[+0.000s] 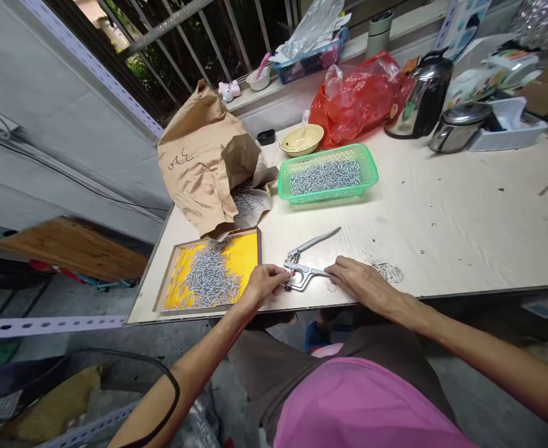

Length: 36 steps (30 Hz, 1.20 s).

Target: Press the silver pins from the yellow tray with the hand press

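Both hands are on the grey pliers, near the table's front edge.
The left hand has its fingertips drawn together at the pliers' head, whether around a small part I cannot tell; the right hand, palm down, holds the lower handle's end. The pale table stands beneath a barred window. The metal handles are spread apart, and red shows at the head.

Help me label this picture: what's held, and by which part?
The pliers: the right hand holds the end of the lower handle; the left hand is at the head, grip unclear.
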Available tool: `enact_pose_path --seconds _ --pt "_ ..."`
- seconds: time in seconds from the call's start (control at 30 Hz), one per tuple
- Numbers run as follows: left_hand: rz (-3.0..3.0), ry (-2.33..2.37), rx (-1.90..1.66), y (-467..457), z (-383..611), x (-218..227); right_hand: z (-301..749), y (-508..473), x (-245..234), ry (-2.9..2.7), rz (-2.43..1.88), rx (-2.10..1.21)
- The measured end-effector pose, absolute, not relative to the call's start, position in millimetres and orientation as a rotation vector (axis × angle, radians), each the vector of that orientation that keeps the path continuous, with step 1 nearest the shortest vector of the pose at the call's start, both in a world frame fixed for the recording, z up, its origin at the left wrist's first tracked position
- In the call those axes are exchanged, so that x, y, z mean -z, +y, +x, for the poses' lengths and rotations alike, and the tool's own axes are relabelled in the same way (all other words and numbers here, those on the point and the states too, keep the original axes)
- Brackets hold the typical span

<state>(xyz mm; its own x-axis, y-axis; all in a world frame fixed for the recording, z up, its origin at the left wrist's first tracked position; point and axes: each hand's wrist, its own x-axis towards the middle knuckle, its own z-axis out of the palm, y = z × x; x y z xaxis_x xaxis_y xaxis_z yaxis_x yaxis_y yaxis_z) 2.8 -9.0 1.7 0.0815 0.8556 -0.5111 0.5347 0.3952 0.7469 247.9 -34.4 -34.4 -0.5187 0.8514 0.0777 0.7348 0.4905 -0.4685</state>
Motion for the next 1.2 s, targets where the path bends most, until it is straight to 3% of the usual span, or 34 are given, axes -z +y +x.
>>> enact_pose_path --seconds 0.7,1.2 --pt "1.093 1.624 0.053 11.9 9.3 -10.4 248.7 -37.9 35.7 -2.496 -1.319 -0.488" --pt "1.104 1.57 0.019 9.3 5.3 -5.6 256.1 34.5 16.0 -2.807 -1.306 -0.339"
